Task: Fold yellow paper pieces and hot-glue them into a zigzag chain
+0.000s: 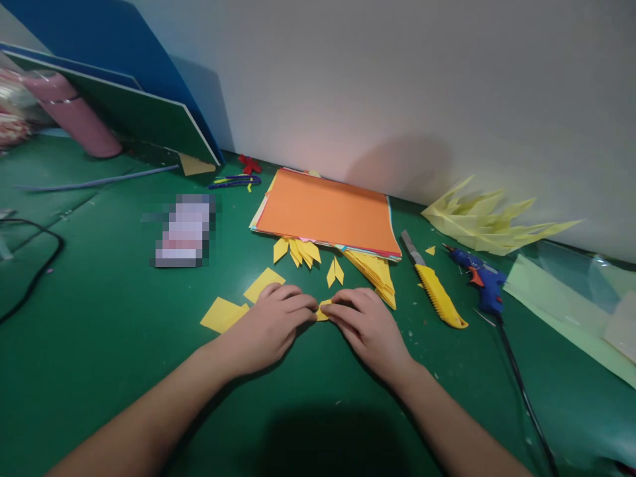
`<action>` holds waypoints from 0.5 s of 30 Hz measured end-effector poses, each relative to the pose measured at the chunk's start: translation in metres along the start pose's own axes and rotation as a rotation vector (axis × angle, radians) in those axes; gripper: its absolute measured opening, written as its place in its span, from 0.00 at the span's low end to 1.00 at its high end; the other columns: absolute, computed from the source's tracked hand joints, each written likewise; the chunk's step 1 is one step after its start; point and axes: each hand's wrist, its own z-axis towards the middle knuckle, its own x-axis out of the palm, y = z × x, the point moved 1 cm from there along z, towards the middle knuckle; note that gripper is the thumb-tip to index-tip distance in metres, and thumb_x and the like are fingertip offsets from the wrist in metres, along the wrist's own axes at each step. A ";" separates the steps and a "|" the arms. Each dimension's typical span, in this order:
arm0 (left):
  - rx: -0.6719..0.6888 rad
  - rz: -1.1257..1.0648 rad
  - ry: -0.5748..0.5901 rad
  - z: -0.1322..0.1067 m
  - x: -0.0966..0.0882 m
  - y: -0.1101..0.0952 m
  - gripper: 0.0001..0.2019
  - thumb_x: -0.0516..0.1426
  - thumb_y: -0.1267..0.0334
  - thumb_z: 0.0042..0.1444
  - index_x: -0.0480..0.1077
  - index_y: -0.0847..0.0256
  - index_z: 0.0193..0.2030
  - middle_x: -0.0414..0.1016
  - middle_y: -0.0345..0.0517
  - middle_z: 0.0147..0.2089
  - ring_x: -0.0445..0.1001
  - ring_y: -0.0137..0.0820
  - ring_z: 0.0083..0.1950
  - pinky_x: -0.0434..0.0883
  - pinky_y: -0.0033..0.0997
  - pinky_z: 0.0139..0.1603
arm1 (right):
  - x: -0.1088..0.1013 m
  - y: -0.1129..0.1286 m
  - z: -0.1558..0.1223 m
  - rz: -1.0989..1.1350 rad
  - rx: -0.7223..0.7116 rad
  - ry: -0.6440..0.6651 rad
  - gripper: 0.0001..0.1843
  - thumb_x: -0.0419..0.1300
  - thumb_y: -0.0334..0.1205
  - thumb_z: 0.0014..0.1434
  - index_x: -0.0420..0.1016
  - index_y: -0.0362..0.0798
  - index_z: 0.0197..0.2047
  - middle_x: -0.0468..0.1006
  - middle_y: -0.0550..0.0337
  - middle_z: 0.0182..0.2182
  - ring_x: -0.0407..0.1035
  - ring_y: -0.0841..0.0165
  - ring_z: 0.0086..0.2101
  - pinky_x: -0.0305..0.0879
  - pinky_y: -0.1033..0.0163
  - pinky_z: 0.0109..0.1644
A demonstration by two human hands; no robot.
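Between my two hands a small piece of yellow paper (324, 310) lies on the table, mostly covered by fingers. My left hand (283, 318) pinches its left end, and my right hand (368, 328) pinches the right end with fingertips closed. Flat yellow paper pieces (218, 314) lie under and beside my left wrist. Just beyond my hands is a folded yellow paper piece (335, 271) with two points. Several more folded yellow pieces (297, 252) poke out from a stack of coloured paper (328, 209), orange on top. Folded yellow triangles (375, 271) lie near my right hand.
To the right lie a yellow utility knife (437, 291), a blue glue gun (481, 278) with its cord, and a spiky pale-yellow paper form (491, 218). At left are a blurred-out phone (183, 230), a pink bottle (74, 112), leaning boards (149, 116) and a black cable (47, 265).
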 end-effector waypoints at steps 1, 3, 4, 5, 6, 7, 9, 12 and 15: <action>0.011 0.007 0.009 0.000 -0.001 0.000 0.16 0.45 0.77 0.59 0.69 0.59 0.46 0.73 0.45 0.50 0.65 0.37 0.51 0.60 0.42 0.52 | 0.000 0.000 0.000 0.019 -0.019 0.007 0.12 0.50 0.32 0.65 0.75 0.49 0.41 0.75 0.54 0.37 0.65 0.63 0.37 0.63 0.58 0.40; 0.028 0.025 0.021 0.000 -0.001 -0.001 0.15 0.46 0.77 0.59 0.70 0.60 0.45 0.73 0.44 0.52 0.65 0.37 0.52 0.60 0.42 0.52 | 0.000 0.001 -0.001 0.060 -0.066 0.027 0.12 0.50 0.31 0.65 0.75 0.49 0.41 0.76 0.54 0.37 0.66 0.64 0.37 0.64 0.59 0.39; 0.033 0.035 0.024 0.000 -0.002 -0.001 0.15 0.46 0.77 0.59 0.70 0.60 0.44 0.73 0.44 0.52 0.65 0.37 0.53 0.59 0.43 0.53 | 0.000 0.001 -0.001 0.079 -0.086 0.037 0.12 0.50 0.30 0.64 0.74 0.48 0.41 0.76 0.54 0.37 0.66 0.64 0.37 0.64 0.59 0.39; 0.037 0.046 0.024 0.000 -0.002 -0.001 0.15 0.46 0.77 0.59 0.70 0.60 0.44 0.73 0.44 0.53 0.65 0.37 0.53 0.59 0.43 0.53 | 0.000 0.001 -0.001 0.093 -0.097 0.044 0.12 0.50 0.29 0.64 0.74 0.48 0.41 0.77 0.54 0.37 0.66 0.64 0.37 0.64 0.60 0.40; 0.040 0.059 0.021 0.000 -0.002 -0.001 0.15 0.46 0.77 0.59 0.70 0.60 0.43 0.73 0.44 0.53 0.65 0.38 0.53 0.59 0.43 0.53 | 0.000 0.001 -0.001 0.104 -0.101 0.048 0.11 0.50 0.29 0.64 0.74 0.47 0.41 0.77 0.54 0.37 0.67 0.64 0.37 0.64 0.60 0.40; 0.044 0.071 0.015 0.000 -0.002 -0.002 0.15 0.46 0.77 0.59 0.70 0.60 0.43 0.73 0.44 0.53 0.65 0.38 0.53 0.58 0.44 0.53 | 0.000 0.001 -0.001 0.110 -0.100 0.052 0.10 0.51 0.29 0.64 0.73 0.47 0.41 0.77 0.54 0.37 0.67 0.64 0.37 0.64 0.60 0.40; 0.049 0.089 -0.002 0.002 -0.001 -0.002 0.15 0.45 0.78 0.59 0.70 0.60 0.42 0.74 0.44 0.52 0.65 0.38 0.52 0.58 0.44 0.53 | 0.000 0.001 -0.001 0.116 -0.085 0.058 0.09 0.51 0.30 0.64 0.73 0.47 0.40 0.76 0.54 0.36 0.67 0.64 0.37 0.64 0.60 0.41; 0.029 0.091 -0.050 0.005 0.001 -0.005 0.12 0.47 0.75 0.59 0.70 0.61 0.39 0.75 0.44 0.47 0.66 0.37 0.50 0.58 0.43 0.51 | 0.000 0.002 0.001 0.112 -0.042 0.079 0.08 0.51 0.31 0.64 0.72 0.47 0.38 0.74 0.54 0.34 0.66 0.64 0.36 0.64 0.59 0.40; -0.011 0.111 -0.145 0.010 0.005 -0.007 0.07 0.51 0.68 0.61 0.70 0.61 0.35 0.75 0.44 0.40 0.66 0.37 0.46 0.58 0.42 0.50 | 0.002 0.002 0.002 0.109 0.014 0.108 0.07 0.52 0.33 0.64 0.71 0.47 0.36 0.72 0.54 0.33 0.65 0.63 0.35 0.64 0.58 0.40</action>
